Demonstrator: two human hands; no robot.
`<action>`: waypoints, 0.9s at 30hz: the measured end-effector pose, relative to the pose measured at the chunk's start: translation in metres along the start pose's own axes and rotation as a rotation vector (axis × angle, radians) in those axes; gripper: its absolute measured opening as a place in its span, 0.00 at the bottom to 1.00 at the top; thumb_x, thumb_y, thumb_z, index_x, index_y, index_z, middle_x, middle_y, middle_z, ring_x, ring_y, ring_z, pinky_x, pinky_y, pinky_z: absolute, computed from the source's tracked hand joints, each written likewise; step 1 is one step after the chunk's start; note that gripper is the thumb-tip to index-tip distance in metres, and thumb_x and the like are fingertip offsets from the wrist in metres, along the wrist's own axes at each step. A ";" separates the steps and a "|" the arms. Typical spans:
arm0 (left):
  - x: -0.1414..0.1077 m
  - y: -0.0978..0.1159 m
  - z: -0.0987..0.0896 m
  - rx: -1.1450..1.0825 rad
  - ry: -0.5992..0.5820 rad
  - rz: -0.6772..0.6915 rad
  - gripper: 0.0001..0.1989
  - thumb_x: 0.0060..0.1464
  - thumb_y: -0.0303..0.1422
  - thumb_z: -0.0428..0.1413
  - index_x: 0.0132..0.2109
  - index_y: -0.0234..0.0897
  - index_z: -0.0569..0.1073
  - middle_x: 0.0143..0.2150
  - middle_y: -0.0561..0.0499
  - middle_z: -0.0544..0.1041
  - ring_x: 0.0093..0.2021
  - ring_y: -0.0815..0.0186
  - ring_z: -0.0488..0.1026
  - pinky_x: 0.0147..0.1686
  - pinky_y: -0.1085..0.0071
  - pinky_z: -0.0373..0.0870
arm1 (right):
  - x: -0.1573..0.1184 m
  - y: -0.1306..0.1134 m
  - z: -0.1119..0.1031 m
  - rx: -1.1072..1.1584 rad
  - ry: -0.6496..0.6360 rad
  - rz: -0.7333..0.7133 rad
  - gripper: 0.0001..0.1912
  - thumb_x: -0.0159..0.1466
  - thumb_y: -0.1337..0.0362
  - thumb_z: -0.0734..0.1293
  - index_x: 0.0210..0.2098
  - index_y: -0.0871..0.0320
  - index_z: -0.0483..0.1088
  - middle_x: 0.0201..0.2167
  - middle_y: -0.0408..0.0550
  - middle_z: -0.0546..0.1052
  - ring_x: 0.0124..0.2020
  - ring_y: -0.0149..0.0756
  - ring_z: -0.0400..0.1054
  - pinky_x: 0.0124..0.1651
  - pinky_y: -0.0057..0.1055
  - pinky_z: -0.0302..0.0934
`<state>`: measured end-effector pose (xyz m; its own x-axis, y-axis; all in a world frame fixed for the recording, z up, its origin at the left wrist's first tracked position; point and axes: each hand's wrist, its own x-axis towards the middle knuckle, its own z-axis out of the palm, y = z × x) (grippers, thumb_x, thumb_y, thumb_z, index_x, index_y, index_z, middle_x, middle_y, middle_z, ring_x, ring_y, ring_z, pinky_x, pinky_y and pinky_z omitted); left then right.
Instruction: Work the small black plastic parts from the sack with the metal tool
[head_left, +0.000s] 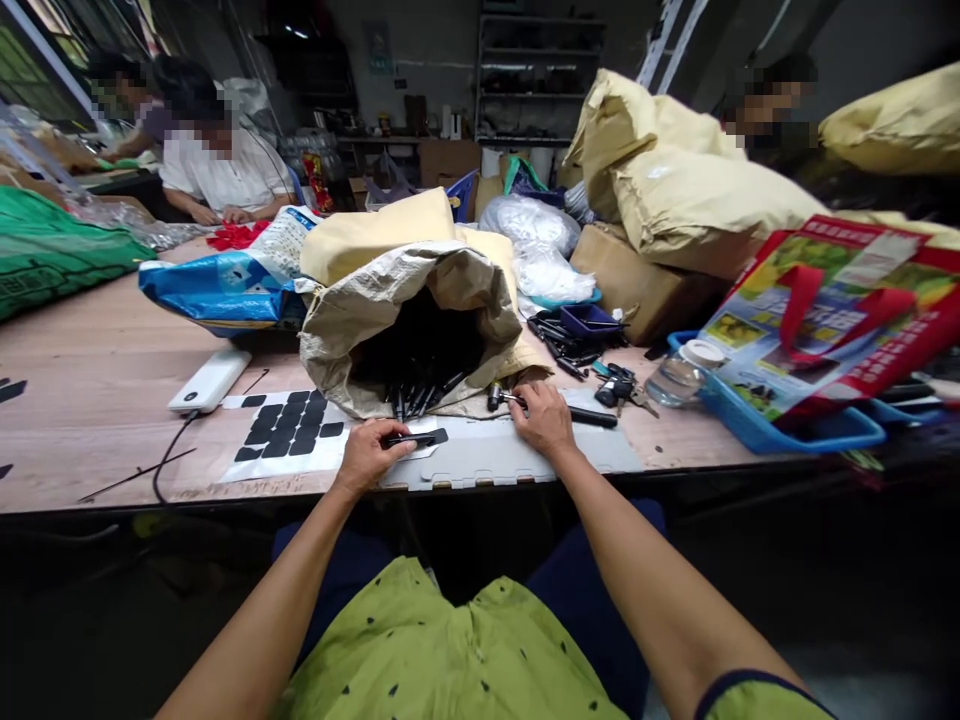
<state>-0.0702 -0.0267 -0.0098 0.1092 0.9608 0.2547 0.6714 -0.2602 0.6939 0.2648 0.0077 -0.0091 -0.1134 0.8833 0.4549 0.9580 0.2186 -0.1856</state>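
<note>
My left hand (369, 456) is closed on a slim black piece (411, 440), which it holds low over the grey board (517, 455). Under the tip of that piece lies a black square patch on white paper. My right hand (544, 418) grips a small hammer around its metal shaft; the hammer head (494, 397) points left and the black handle (594, 416) sticks out to the right. Just beyond both hands, a paper-lined sack (334, 345) lies with its mouth toward me. Several slim black pieces (420, 398) spill at its lip.
Left of my hands are a sheet of black stickers (289, 425), a white power bank (210, 381) with a cable and a thin black rod. To the right lie keys (621, 388), a clear jar (684, 375) and a blue basket (795, 430). Co-workers sit farther back.
</note>
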 end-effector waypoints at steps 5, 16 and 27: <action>0.000 0.003 -0.003 0.038 -0.048 0.066 0.09 0.48 0.39 0.66 0.38 0.42 0.82 0.31 0.52 0.80 0.35 0.62 0.72 0.37 0.68 0.64 | 0.001 -0.001 -0.001 -0.020 -0.011 -0.016 0.10 0.68 0.60 0.64 0.44 0.57 0.74 0.42 0.52 0.73 0.45 0.42 0.62 0.48 0.35 0.53; -0.003 0.008 -0.004 0.201 -0.109 0.137 0.11 0.52 0.41 0.66 0.41 0.44 0.82 0.39 0.51 0.82 0.43 0.56 0.72 0.47 0.61 0.61 | 0.003 0.001 0.001 0.008 -0.001 -0.020 0.10 0.67 0.60 0.65 0.45 0.57 0.74 0.40 0.51 0.73 0.45 0.43 0.63 0.50 0.35 0.56; -0.005 0.047 0.033 0.055 -0.163 0.169 0.10 0.54 0.39 0.67 0.44 0.45 0.83 0.37 0.51 0.77 0.43 0.60 0.72 0.43 0.65 0.62 | 0.003 0.006 0.000 0.006 -0.035 -0.043 0.08 0.69 0.60 0.63 0.42 0.57 0.72 0.40 0.50 0.74 0.43 0.42 0.64 0.48 0.35 0.56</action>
<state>-0.0149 -0.0405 -0.0009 0.3373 0.9080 0.2485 0.6717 -0.4171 0.6122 0.2697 0.0121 -0.0087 -0.1642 0.8869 0.4317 0.9504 0.2594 -0.1715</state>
